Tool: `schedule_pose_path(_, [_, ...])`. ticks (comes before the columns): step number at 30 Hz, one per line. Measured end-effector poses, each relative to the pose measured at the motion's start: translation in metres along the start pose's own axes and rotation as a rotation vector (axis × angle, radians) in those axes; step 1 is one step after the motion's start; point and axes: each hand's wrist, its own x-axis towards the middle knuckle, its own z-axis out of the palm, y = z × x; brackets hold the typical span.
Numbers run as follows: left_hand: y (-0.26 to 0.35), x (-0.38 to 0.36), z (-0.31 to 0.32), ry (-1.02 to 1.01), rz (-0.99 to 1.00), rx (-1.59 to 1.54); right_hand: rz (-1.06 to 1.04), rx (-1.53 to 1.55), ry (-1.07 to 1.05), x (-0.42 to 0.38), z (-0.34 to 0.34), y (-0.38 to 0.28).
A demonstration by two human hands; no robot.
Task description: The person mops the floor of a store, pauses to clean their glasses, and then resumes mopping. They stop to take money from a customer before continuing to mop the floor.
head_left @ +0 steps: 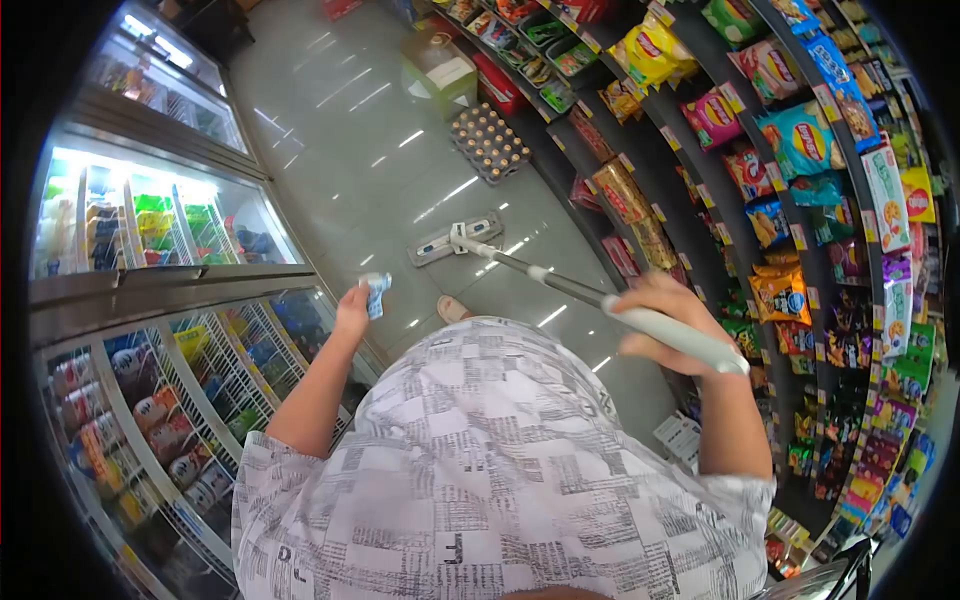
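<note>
Head view: right hand [672,322] clenched around flat mop [560,283] handle, mop head on the tiled aisle floor ahead, left hand [352,308] pinching a small blue-white packet [376,294]; risk—one-handed swing may clip the drinks tray [489,143] or snack shelves [760,190].

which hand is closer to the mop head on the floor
Left. The left hand, holding a small packet, sits just beside the mop head; the right hand grips the handle's far end.
</note>
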Motion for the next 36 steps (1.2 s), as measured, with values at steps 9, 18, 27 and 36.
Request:
schedule_pose_path(9, [-0.202, -0.066, -0.017, -0.182, -0.247, 0.863, 0.914, 1.475, -0.091, -0.232, 0.091, 0.096])
schedule_pose_path(18, [-0.179, -0.113, 0.117, -0.303, -0.022, 0.865, 1.088, 0.57, -0.278, -0.378, 0.203, 0.121])
schedule_pose_path(27, [-0.138, -0.148, 0.155, -0.336, -0.002, 0.853, 1.192, 0.561, -0.26, -0.554, 0.246, 0.137])
schedule_pose_path(36, [-0.147, -0.134, 0.077, -0.224, -0.127, 0.778, 1.199, 0.087, -0.371, -0.495, 0.272, 0.147])
